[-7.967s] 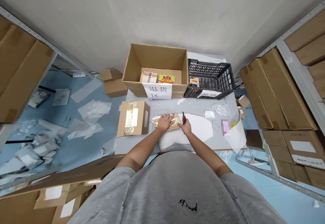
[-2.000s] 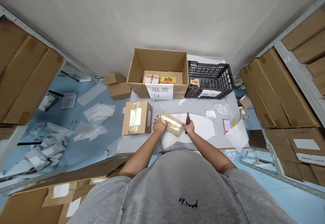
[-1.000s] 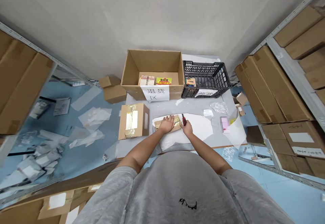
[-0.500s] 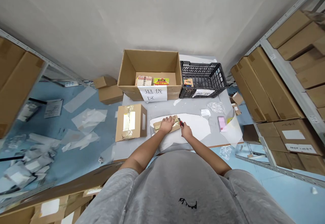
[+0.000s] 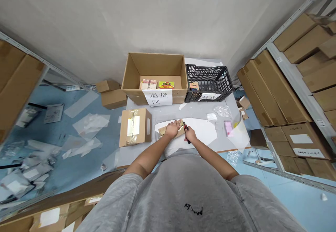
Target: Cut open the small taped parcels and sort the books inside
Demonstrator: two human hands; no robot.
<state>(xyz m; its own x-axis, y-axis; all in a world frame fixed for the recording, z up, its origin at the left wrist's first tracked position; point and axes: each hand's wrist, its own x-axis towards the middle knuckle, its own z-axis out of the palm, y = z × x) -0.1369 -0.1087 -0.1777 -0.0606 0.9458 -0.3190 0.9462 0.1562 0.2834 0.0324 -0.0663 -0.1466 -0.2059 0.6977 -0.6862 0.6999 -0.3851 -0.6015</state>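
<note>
A small flat cardboard box (image 5: 180,131), bound with shiny clear tape, lies on a white sheet (image 5: 206,130) near the table's front. Across its top, my left hand (image 5: 172,129) grips and holds it down, hiding its middle. In my right hand (image 5: 191,135), closed around the handle, is a black and red utility knife (image 5: 185,126). The knife's tip is at the right end of the small box; whether the blade touches the tape cannot be made out. A larger taped carton (image 5: 133,127) with a white label stands to the left of my hands.
At the back stand an open carton (image 5: 154,97) holding colourful packs and a black plastic crate (image 5: 210,74) with one small box. Bubble wrap (image 5: 222,111) and a pink item (image 5: 228,128) lie to the right. Shelves of cartons (image 5: 278,88) flank the table.
My right hand has turned the utility knife more upright and shifted slightly, so more of its handle shows. The left hand and small box stay nearly in place.
</note>
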